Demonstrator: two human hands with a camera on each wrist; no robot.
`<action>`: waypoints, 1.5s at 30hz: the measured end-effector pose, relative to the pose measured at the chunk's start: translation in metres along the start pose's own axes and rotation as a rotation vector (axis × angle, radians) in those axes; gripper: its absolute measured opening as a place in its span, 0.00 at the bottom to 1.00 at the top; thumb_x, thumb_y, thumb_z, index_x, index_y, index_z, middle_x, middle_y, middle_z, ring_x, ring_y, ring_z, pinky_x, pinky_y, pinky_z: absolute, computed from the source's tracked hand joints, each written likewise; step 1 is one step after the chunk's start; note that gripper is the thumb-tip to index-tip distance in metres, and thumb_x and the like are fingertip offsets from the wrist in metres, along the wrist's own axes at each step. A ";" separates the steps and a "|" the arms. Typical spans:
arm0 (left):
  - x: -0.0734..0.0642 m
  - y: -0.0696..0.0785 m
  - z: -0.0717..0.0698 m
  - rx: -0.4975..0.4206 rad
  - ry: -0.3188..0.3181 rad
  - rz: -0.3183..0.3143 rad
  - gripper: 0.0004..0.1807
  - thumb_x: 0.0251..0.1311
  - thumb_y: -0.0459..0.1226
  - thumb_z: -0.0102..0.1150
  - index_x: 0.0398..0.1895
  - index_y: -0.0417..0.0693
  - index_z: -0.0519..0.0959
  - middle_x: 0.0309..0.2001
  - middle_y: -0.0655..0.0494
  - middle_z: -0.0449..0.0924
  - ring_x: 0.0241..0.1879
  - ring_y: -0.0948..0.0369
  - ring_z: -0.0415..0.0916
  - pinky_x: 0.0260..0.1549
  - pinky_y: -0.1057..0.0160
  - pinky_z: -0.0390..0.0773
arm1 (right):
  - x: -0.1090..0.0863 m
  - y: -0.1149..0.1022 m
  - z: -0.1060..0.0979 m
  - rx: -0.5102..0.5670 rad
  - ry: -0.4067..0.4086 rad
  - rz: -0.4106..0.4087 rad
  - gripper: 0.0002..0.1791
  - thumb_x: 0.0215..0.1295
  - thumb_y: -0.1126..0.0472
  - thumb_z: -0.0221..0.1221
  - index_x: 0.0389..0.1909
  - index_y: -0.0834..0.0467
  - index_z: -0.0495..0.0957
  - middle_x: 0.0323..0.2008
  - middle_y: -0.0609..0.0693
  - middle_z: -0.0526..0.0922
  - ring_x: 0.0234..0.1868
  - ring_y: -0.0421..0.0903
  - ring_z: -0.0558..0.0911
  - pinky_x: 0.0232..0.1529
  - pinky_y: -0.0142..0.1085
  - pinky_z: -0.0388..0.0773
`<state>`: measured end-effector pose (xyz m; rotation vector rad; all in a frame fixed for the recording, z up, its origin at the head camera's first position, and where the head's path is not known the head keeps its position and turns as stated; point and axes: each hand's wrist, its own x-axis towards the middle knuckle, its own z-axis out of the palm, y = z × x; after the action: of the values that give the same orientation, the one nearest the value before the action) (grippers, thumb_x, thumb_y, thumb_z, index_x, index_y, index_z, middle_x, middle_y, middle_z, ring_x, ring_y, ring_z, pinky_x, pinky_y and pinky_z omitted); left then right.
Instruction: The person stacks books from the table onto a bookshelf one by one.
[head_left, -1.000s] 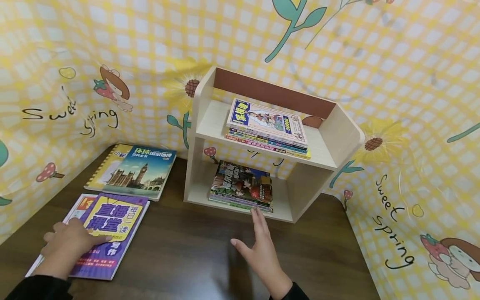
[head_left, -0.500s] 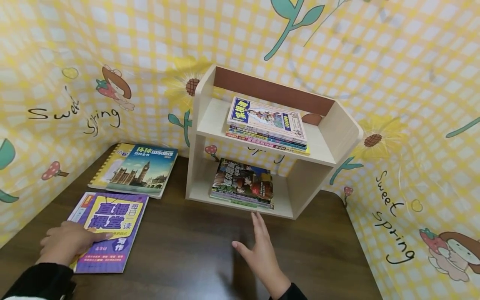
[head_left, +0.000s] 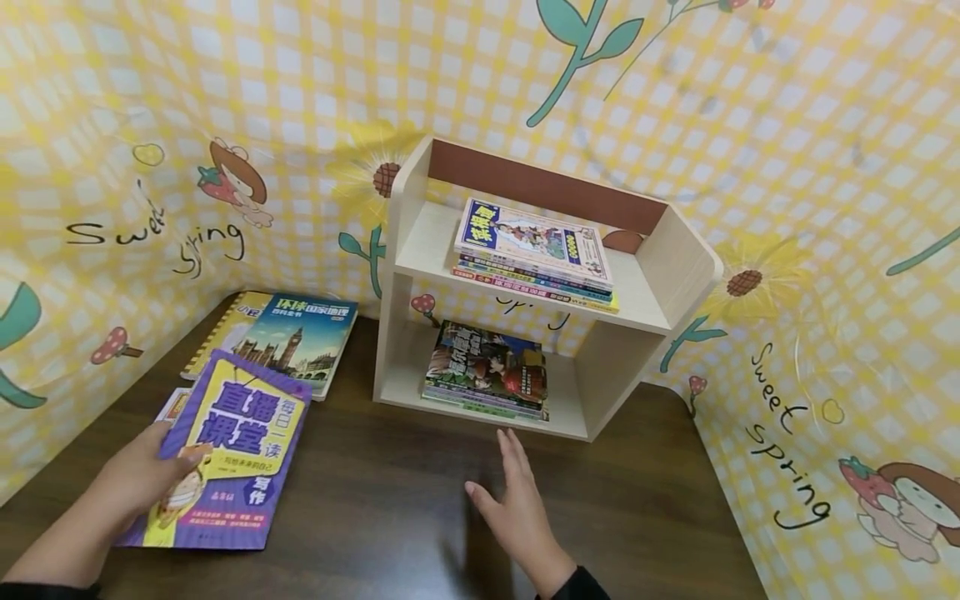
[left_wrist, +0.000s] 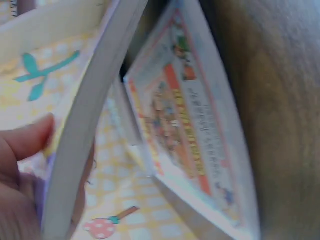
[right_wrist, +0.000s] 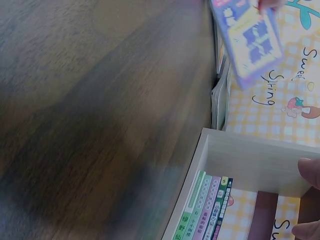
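Observation:
My left hand (head_left: 133, 473) grips a purple and yellow book (head_left: 225, 504) by its left side, thumb on the cover and fingers beneath. The book is raised and tilted. In the left wrist view its thick page edge (left_wrist: 82, 120) faces the camera, apart from another book (left_wrist: 175, 125) lying on the table. In the head view that lower book (head_left: 175, 403) is mostly hidden. My right hand (head_left: 522, 512) holds nothing, its fingers extended over the table before a small wooden bookshelf (head_left: 626, 362). Only fingertips (right_wrist: 311, 172) of it show in the right wrist view.
On the upper shelf lies a stack of books (head_left: 536, 242); another stack (head_left: 487, 367) lies below. A blue book with a clock tower (head_left: 300, 333) overlaps a yellow spiral-bound book (head_left: 217, 340) at the back left. Yellow checked cloth (head_left: 825, 250) surrounds the dark table (head_left: 375, 500).
My left hand has lifted the purple book off the book beneath and tilted it, its top now overlapping the blue book in view. My right hand has barely moved.

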<state>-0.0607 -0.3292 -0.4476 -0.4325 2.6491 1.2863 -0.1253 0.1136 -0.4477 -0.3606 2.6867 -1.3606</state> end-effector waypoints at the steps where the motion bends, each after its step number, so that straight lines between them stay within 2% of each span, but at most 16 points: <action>1: -0.002 0.006 0.003 0.001 0.008 0.048 0.37 0.72 0.42 0.47 0.67 0.20 0.46 0.50 0.21 0.67 0.36 0.49 0.75 0.30 0.57 0.78 | 0.000 0.000 0.000 0.006 -0.005 0.005 0.45 0.63 0.52 0.64 0.75 0.55 0.51 0.76 0.58 0.46 0.73 0.63 0.52 0.63 0.63 0.60; 4: -0.009 0.028 0.018 0.010 0.028 0.150 0.33 0.71 0.40 0.49 0.68 0.26 0.51 0.50 0.23 0.70 0.30 0.53 0.75 0.26 0.58 0.76 | -0.001 0.000 0.001 0.030 -0.013 0.001 0.43 0.65 0.51 0.62 0.75 0.55 0.51 0.76 0.59 0.47 0.73 0.63 0.52 0.64 0.64 0.58; 7: -0.015 0.052 0.039 -0.027 0.016 0.191 0.31 0.69 0.40 0.52 0.67 0.32 0.56 0.47 0.31 0.76 0.27 0.56 0.75 0.25 0.58 0.77 | -0.001 -0.002 0.003 0.061 -0.014 -0.022 0.42 0.67 0.50 0.60 0.75 0.56 0.51 0.75 0.59 0.48 0.73 0.63 0.52 0.65 0.64 0.55; 9: -0.017 0.069 0.058 -0.097 0.003 0.197 0.28 0.67 0.40 0.55 0.64 0.35 0.60 0.42 0.36 0.79 0.27 0.55 0.76 0.24 0.57 0.79 | -0.002 -0.003 0.006 0.078 -0.011 -0.027 0.41 0.68 0.49 0.58 0.75 0.56 0.51 0.75 0.59 0.48 0.73 0.62 0.53 0.66 0.63 0.55; 12: -0.019 0.091 0.091 -0.228 -0.027 0.200 0.25 0.65 0.38 0.58 0.60 0.35 0.64 0.36 0.42 0.80 0.25 0.54 0.78 0.22 0.56 0.81 | -0.003 -0.005 0.011 0.123 -0.004 -0.013 0.40 0.70 0.49 0.56 0.76 0.56 0.49 0.75 0.60 0.51 0.73 0.62 0.54 0.66 0.62 0.56; 15: -0.018 0.111 0.124 -0.366 -0.042 0.169 0.20 0.64 0.36 0.58 0.54 0.36 0.66 0.31 0.46 0.80 0.23 0.54 0.79 0.21 0.56 0.81 | -0.004 -0.006 0.015 0.202 -0.004 0.018 0.40 0.72 0.49 0.53 0.76 0.57 0.45 0.73 0.62 0.53 0.72 0.63 0.55 0.66 0.61 0.57; 18: -0.015 0.128 0.147 -0.500 -0.043 0.130 0.17 0.67 0.36 0.55 0.53 0.37 0.65 0.32 0.47 0.80 0.24 0.54 0.79 0.23 0.56 0.82 | -0.004 -0.007 0.018 0.324 -0.012 0.051 0.41 0.73 0.49 0.50 0.77 0.56 0.39 0.73 0.64 0.54 0.71 0.63 0.57 0.66 0.58 0.59; 20: -0.011 0.138 0.157 -0.590 -0.039 0.108 0.17 0.69 0.35 0.53 0.55 0.37 0.64 0.35 0.45 0.80 0.26 0.54 0.80 0.25 0.55 0.83 | -0.005 -0.008 0.019 0.403 -0.015 0.086 0.41 0.74 0.49 0.48 0.77 0.54 0.35 0.72 0.64 0.55 0.69 0.61 0.63 0.64 0.55 0.64; 23: -0.004 0.151 0.167 -0.661 -0.021 0.094 0.18 0.71 0.35 0.49 0.59 0.37 0.62 0.40 0.43 0.80 0.30 0.56 0.81 0.29 0.55 0.83 | -0.006 -0.008 0.021 0.465 0.002 0.120 0.41 0.75 0.48 0.46 0.77 0.53 0.34 0.72 0.64 0.56 0.65 0.58 0.68 0.61 0.52 0.70; 28: 0.005 0.170 0.174 -0.670 -0.005 0.060 0.19 0.73 0.37 0.45 0.62 0.38 0.60 0.44 0.41 0.78 0.32 0.58 0.80 0.31 0.57 0.83 | -0.009 -0.007 0.023 0.515 0.069 0.123 0.37 0.76 0.51 0.45 0.77 0.52 0.39 0.73 0.60 0.56 0.66 0.55 0.67 0.62 0.51 0.69; 30: 0.006 0.176 0.176 -0.679 -0.007 0.050 0.20 0.73 0.37 0.45 0.62 0.37 0.60 0.44 0.40 0.77 0.32 0.58 0.80 0.31 0.57 0.82 | -0.008 -0.007 0.022 0.555 0.097 0.125 0.35 0.76 0.53 0.46 0.77 0.50 0.43 0.71 0.57 0.59 0.65 0.54 0.68 0.62 0.49 0.70; 34: 0.007 0.181 0.178 -0.690 -0.005 0.034 0.19 0.72 0.37 0.46 0.61 0.37 0.61 0.43 0.40 0.77 0.32 0.58 0.79 0.30 0.59 0.81 | -0.006 -0.006 0.020 0.641 0.136 0.149 0.31 0.76 0.57 0.45 0.76 0.51 0.49 0.69 0.56 0.65 0.63 0.52 0.70 0.61 0.45 0.72; 39: 0.011 0.183 0.181 -0.698 -0.009 0.020 0.18 0.72 0.36 0.45 0.59 0.36 0.61 0.42 0.40 0.77 0.31 0.59 0.79 0.30 0.59 0.81 | -0.003 -0.006 0.016 0.726 0.155 0.160 0.30 0.76 0.64 0.43 0.76 0.57 0.50 0.70 0.58 0.63 0.65 0.53 0.69 0.62 0.42 0.70; 45: 0.014 0.179 0.186 -0.748 -0.042 -0.020 0.20 0.73 0.38 0.45 0.61 0.37 0.59 0.42 0.42 0.77 0.31 0.59 0.80 0.30 0.58 0.83 | 0.000 -0.009 0.009 0.806 0.144 0.208 0.29 0.76 0.66 0.43 0.75 0.54 0.53 0.64 0.58 0.71 0.51 0.48 0.78 0.50 0.38 0.79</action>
<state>-0.1290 -0.0802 -0.4334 -0.5032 2.0302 2.2189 -0.1222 0.1015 -0.4463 0.1002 1.9369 -2.2663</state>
